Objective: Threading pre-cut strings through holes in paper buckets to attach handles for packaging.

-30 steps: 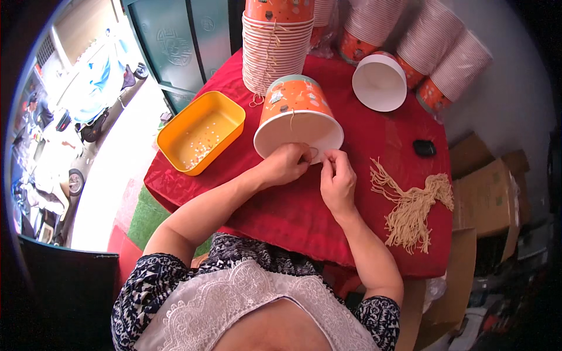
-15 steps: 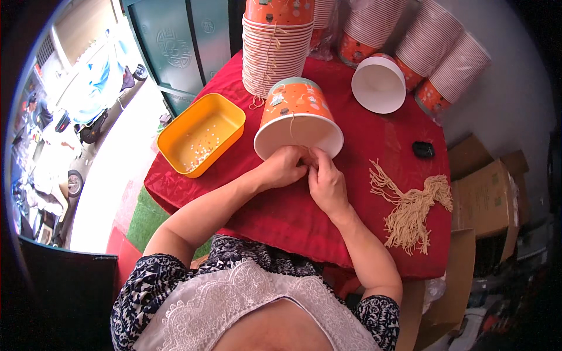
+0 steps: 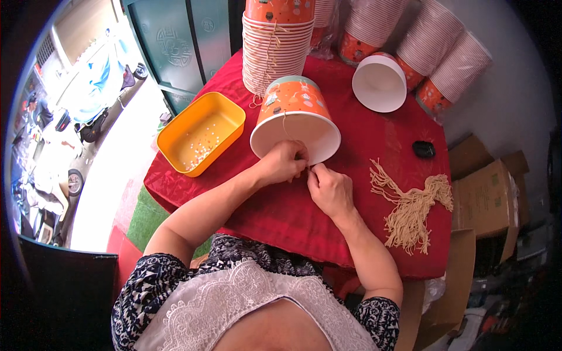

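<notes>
Bucket (image 3: pixel 300 104) of orange print lies on its side on the table with red cloth (image 3: pixel 281 217), and its wide white mouth faces the person. A thin string (image 3: pixel 285 124) comes over its rim and goes down to the left hand (image 3: pixel 282 162), at the lower edge of the mouth. The left fingers are curled, with thumb and forefinger closed on this string. The right hand (image 3: pixel 332 188) is just beside; its thumb and forefinger are pressed together, the others folded, but I cannot tell what is between the tips. To the left, apart from the bucket, is a yellow box (image 3: pixel 181 130) with small pale bits (image 3: pixel 202 154) inside. Behind stands a tall stack of buckets (image 3: pixel 276 55). On the right lies a bundle of beige strings (image 3: pixel 417 206).
</notes>
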### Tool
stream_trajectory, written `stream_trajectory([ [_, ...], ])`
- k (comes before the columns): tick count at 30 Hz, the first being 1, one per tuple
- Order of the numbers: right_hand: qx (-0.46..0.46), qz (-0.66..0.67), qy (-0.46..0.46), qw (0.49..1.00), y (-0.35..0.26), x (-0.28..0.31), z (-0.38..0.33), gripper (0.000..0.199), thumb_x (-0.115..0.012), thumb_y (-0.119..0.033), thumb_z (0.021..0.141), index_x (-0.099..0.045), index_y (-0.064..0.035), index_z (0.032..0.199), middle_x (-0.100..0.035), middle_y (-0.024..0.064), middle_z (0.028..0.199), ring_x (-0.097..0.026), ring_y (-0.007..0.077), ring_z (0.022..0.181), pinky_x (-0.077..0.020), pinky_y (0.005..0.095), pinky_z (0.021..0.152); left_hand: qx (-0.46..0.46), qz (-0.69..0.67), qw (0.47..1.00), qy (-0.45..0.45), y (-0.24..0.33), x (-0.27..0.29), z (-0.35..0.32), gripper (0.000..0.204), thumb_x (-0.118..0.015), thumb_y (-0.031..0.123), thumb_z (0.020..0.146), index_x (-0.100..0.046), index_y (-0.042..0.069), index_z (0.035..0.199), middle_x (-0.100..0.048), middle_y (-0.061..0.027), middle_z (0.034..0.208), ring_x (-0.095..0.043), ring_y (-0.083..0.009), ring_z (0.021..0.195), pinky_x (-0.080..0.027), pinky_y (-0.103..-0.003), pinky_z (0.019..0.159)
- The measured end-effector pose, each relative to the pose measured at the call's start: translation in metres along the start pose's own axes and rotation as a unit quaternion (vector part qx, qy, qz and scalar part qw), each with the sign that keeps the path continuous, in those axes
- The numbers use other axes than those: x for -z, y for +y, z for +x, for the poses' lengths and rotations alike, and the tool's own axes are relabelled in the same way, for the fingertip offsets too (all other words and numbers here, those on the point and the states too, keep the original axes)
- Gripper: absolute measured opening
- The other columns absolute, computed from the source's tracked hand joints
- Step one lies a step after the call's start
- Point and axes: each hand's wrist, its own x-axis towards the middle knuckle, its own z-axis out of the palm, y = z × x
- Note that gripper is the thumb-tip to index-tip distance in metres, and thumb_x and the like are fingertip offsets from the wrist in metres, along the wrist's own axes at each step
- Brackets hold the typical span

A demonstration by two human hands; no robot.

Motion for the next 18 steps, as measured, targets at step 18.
stream_trajectory([
  [18, -0.006, 0.287, 0.106, 0.952, -0.012, -0.002, 0.024, 0.024, -0.061, -0.004, 0.086, -0.06, 0.0039, 0.109, -0.061, 0.0202, 0.116, -0.062, 0.0337, 0.104, -0.0506, 0.0388, 0.088, -0.206, 0.133, 0.967, 0.073, -0.017, -0.011, 0.006, 0.018, -0.061, 0.0, 0.076, -0.064, -0.004, 0.093, -0.067, -0.022, 0.082, -0.066, -0.0326, 0.078, -0.051, -0.041, 0.07],
])
